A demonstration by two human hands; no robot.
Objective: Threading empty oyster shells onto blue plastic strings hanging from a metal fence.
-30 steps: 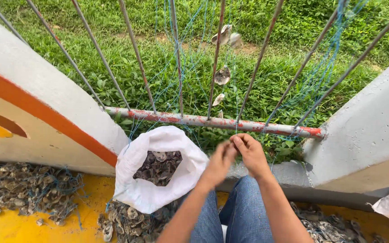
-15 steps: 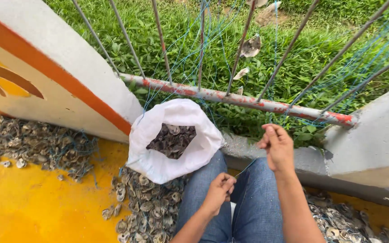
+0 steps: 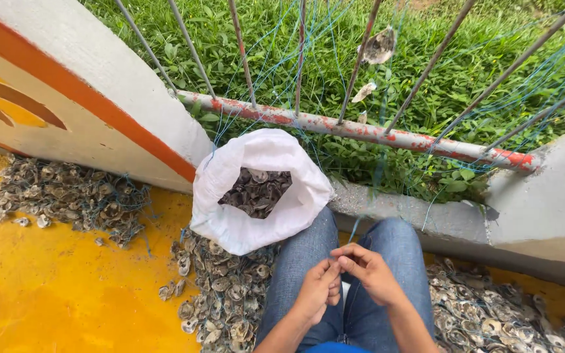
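From the head camera, you sit with both knees (image 3: 348, 261) in blue jeans against a low concrete kerb (image 3: 400, 212), your left hand (image 3: 318, 291) and right hand (image 3: 369, 271) meeting over your lap. The fingertips of both are pressed together in a pinch on something thin; it looks like a blue string (image 3: 358, 225) running up from your hands toward the rusty rail (image 3: 361, 131), though what sits between the tips is too small to tell. A white sack (image 3: 256, 189) of shells stands open just left of your knees, touching the left one. Loose shells lie in a pile (image 3: 220, 294) below it, another heap (image 3: 67, 196) further left on the yellow floor (image 3: 53, 294), and more to your right (image 3: 485, 314). A few strung shells (image 3: 379, 46) hang on blue lines above the grass. By the look of it, you are threading or knotting; a fine, steady pinch seems to matter here.
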